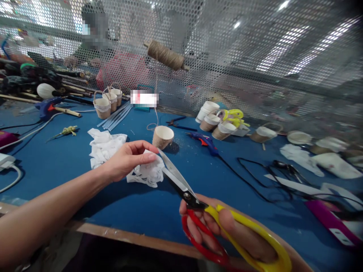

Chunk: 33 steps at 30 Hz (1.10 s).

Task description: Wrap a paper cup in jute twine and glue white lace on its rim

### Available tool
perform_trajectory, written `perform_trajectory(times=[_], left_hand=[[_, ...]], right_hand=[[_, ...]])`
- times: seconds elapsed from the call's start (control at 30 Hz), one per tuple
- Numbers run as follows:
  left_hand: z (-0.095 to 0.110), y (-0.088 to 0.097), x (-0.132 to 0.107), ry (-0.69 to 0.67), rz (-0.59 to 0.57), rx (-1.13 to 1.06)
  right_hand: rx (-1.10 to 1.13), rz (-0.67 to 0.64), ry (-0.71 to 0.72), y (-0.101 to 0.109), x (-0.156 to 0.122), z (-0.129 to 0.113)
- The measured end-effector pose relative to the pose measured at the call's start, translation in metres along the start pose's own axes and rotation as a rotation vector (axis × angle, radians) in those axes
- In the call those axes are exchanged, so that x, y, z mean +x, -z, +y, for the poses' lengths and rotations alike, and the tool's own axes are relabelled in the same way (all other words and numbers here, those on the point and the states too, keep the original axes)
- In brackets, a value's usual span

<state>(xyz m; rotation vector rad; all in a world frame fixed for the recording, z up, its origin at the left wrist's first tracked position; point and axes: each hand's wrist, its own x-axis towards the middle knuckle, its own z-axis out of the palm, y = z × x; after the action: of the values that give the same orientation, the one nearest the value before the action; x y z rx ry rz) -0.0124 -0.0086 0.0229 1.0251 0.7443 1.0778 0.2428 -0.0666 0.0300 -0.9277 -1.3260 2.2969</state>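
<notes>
My left hand pinches a piece of white lace fabric between thumb and fingers, low over the blue table. My right hand is wrapped round the red and yellow handles of a pair of scissors. The scissor blades are slightly parted, their tips at the lace beside my left fingertips. Just beyond them stands a small twine-wrapped cup with a white inside. A crumpled heap of white lace lies behind my left wrist.
A blue glue gun lies right of the cup, its black cable trailing right. Pliers and clear glue sticks lie behind. Finished small baskets stand at back left, more cups at right. A twine spool hangs on the mesh.
</notes>
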Motion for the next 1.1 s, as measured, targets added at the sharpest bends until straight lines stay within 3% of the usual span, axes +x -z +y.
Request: perform_trajectory(times=[0.17,0.27,0.37,0.5,0.6,0.7,0.8,1.0,1.1], left_hand=[[0.004,0.0,0.0,-0.026,0.033,0.008],[0.004,0.001,0.001,-0.045,0.06,0.032],[0.004,0.002,0.001,-0.057,0.044,0.066],[0.005,0.004,0.001,-0.079,0.013,0.129],[0.005,0.005,0.001,-0.087,-0.013,0.159],[0.005,0.005,0.001,-0.08,-0.029,0.137],[0.005,0.004,0.001,-0.026,-0.055,0.083],[0.006,0.003,0.0,0.034,-0.074,0.068],[0.006,0.005,0.001,0.043,-0.091,0.053]], right_hand=[[-0.055,0.062,0.104,-0.012,-0.002,-0.001],[-0.003,0.285,0.207,-0.03,-0.009,0.003],[0.004,0.37,0.228,-0.043,-0.016,0.006],[-0.047,0.345,0.164,-0.035,-0.015,0.003],[-0.094,0.158,0.054,-0.016,-0.009,-0.002],[-0.147,0.07,0.065,-0.003,-0.006,-0.003],[-0.179,0.06,0.101,-0.006,-0.007,-0.003],[-0.177,0.246,0.172,-0.024,-0.013,0.001],[-0.19,0.182,0.134,-0.018,-0.011,0.001]])
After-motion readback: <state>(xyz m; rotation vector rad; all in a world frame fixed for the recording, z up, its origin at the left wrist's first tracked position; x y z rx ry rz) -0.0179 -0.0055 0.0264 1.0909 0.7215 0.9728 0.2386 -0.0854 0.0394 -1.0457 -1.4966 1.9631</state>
